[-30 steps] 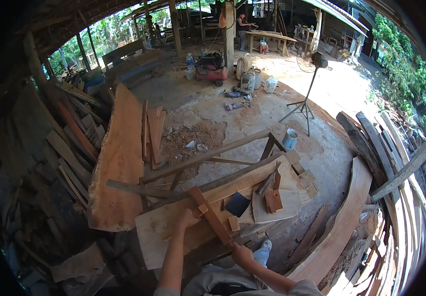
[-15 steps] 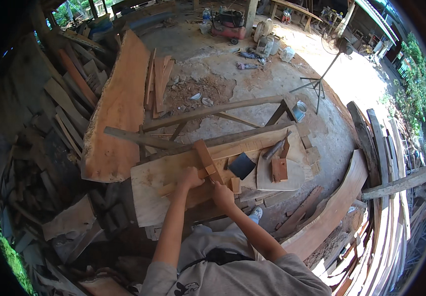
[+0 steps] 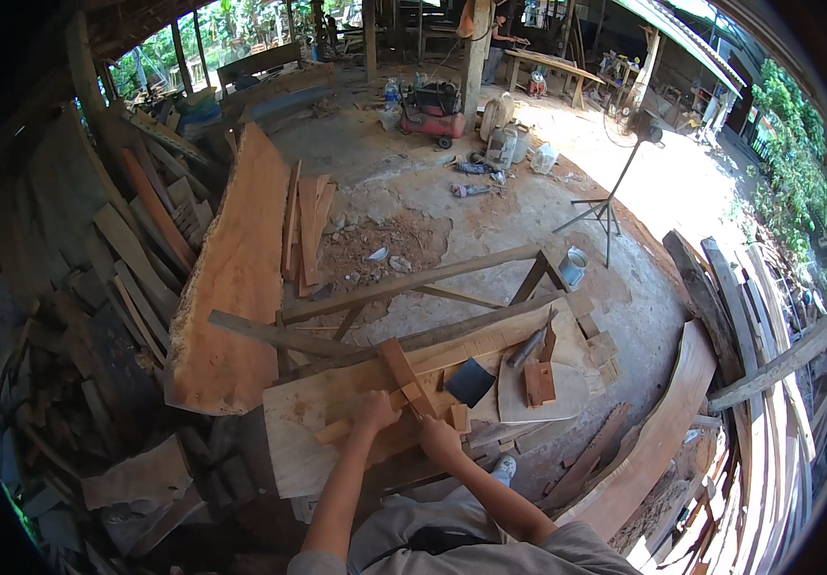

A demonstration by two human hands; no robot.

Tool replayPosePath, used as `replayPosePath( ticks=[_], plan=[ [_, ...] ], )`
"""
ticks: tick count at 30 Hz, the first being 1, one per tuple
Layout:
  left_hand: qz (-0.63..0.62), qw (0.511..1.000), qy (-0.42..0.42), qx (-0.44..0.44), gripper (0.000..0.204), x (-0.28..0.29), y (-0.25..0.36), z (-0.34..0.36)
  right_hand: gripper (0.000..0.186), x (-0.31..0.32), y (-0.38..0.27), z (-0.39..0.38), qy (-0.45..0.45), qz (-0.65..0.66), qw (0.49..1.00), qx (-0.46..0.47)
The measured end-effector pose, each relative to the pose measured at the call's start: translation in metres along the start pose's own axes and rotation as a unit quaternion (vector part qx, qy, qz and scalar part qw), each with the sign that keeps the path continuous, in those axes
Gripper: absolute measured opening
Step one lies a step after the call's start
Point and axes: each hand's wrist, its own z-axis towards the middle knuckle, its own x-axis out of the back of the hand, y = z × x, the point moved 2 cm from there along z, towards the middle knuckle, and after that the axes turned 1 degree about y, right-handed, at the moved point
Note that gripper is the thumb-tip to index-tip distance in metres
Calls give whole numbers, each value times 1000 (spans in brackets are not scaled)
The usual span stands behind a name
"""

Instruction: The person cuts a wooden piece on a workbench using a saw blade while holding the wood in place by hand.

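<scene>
the left hand clasps its fingers round a squared wooden strip, the right hand round a straight reddish bar.

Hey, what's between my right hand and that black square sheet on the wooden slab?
In the head view, a small light-brown wooden block lies between your right hand and the black square sheet.

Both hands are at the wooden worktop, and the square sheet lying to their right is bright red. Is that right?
The colour is wrong: the head view shows the square sheet black. It does lie right of the left hand and right hand at the wooden worktop.
</scene>
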Motion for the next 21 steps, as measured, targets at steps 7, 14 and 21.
replayPosePath(
  ticks=[7, 14, 21],
  plan=[
    [104, 990, 90, -13, 33, -20, 9, -13, 21, 22, 41, -99, -50, 5, 998, -47],
    [127, 981, 143, -41, 27, -29, 13, -21, 22, -10, 9, -11, 19, 60, 998, -25],
    [89, 993, 71, 30, 25, -28, 11, -14, 21, -4, 11, -17, 4, 50, 999, -15]
  ],
)
